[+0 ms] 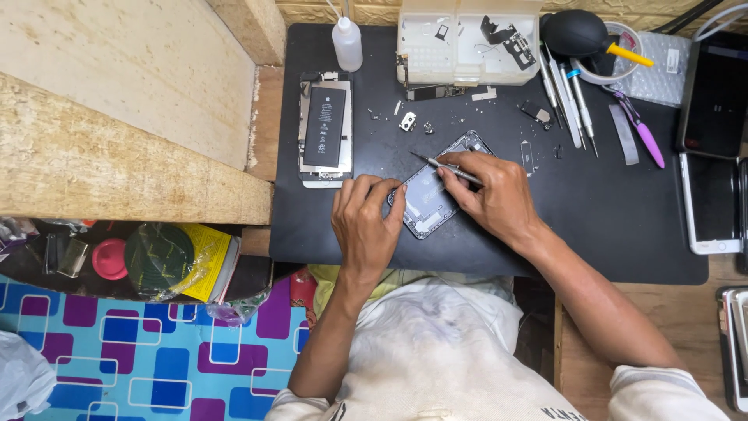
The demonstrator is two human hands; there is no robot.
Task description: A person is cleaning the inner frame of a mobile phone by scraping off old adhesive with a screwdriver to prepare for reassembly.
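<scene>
left hand (365,221) pinches the phone frame (436,187) on the black mat (608,218); right hand (491,195) clamped on a screwdriver (446,167)

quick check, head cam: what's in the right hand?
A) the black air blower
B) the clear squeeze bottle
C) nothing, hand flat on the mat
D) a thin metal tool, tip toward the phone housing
D: the right hand pinches a thin metal tool over the phone housing, which the left hand steadies; the squeeze bottle and blower sit untouched at the back of the mat.
</scene>
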